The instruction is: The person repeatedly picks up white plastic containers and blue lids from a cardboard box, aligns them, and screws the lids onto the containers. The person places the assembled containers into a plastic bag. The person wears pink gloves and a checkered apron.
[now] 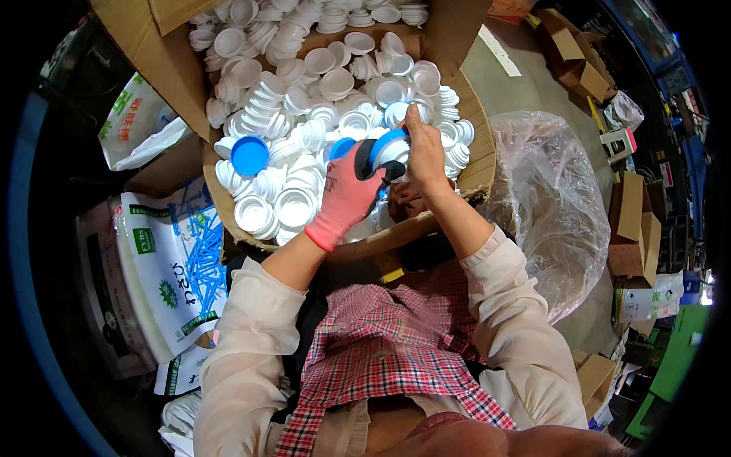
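My left hand, in a pink glove with black fingertips, grips a blue and white plastic cap over the near part of the carton. My bare right hand closes on the same cap from the right, its thumb pointing up. Fingers partly cover the cap, so its full shape cannot be seen. Under and beyond both hands lies a heap of white plastic caps, some nested in stacks. A round blue cap rests on the heap at the left, and another blue piece shows beside the glove.
The cardboard carton surrounds the heap, its near edge close to my apron. Clear plastic sheeting bulges at its right. Thin blue strips lie on a white printed sack to the left. Open cardboard boxes stand far right.
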`<state>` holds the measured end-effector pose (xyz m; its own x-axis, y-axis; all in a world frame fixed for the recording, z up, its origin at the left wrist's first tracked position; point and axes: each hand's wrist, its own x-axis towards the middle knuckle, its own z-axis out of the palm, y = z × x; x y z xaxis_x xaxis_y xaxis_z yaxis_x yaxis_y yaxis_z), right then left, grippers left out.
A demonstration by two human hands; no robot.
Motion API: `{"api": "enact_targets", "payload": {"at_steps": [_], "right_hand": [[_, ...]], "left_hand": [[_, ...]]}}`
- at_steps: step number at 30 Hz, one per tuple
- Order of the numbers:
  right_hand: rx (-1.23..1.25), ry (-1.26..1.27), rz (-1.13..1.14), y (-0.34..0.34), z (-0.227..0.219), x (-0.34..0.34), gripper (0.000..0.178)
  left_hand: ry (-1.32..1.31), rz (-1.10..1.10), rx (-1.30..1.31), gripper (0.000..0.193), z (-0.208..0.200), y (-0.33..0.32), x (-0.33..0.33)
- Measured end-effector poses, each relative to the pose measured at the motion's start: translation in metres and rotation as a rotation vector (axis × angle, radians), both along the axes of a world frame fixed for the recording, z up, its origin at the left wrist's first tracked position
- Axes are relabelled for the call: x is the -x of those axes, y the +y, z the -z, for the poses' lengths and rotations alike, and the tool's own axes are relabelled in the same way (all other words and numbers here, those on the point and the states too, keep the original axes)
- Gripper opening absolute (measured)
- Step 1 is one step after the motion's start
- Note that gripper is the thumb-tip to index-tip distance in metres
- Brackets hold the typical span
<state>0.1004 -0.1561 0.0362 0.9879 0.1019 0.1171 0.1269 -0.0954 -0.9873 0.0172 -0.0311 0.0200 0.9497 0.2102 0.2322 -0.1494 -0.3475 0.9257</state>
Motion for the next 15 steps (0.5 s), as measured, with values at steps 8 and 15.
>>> {"api": "enact_targets", "payload": {"at_steps": [8,15], "right_hand": [[0.036,0.134,-0.337,-0.055,-0.006,-0.065,0.055],[0.192,0.497,-0.393,-0.066,0.048,-0.127,0.076]], "left_hand": [[0.07,0.204,0.818,0.048,0.033,0.054,-0.031],[0.145,0.079,0.87,0.033,-0.003,0.077,-0.031]]}}
